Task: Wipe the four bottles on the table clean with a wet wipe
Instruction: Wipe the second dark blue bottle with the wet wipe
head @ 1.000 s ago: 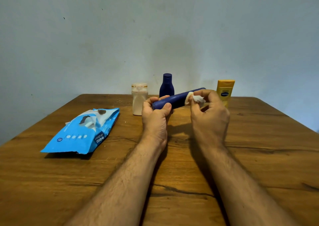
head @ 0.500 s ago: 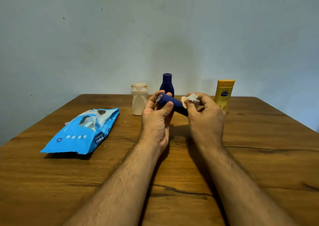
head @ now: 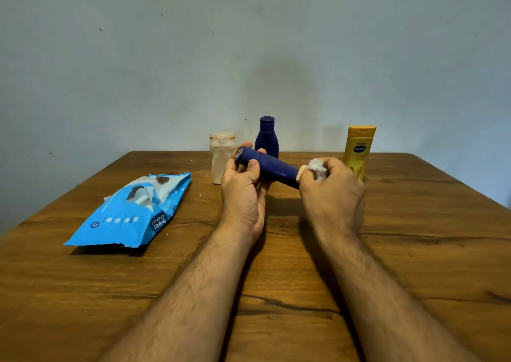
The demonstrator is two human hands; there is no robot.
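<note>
**Tube in both hands, wipe at its cap end**

The blue tube [head: 269,166] is off the worktop [head: 414,251], held roughly level, far end up-left, cap end down-right. My left hand [head: 243,195] is closed around the upper end, thumb over the top, fingers curled behind. My right hand [head: 331,192] is closed around the cap end with the bunched wipe [head: 317,168] pinched in its fingertips, pressed against the pale cap.

Handling, my judgement: the tube looks light, smooth plastic, likely squeezable; with a wet wipe on it the surface will go slippery. Best hold is a full wrap near one end, firm without squeezing the body, while the other hand rubs. The wipe is soft, limp, wadded small; it may need unfolding to cover more area.

Standing upright at the far edge: a pale jar [head: 222,157], a dark blue bottle [head: 266,137] just beside it, and a yellow bottle [head: 359,151] well apart to the right, partly behind my right hand. The blue wipe pack [head: 130,215] lies flat to the left, flap open.

Cannot tell which bottles are already cleaned.
</note>
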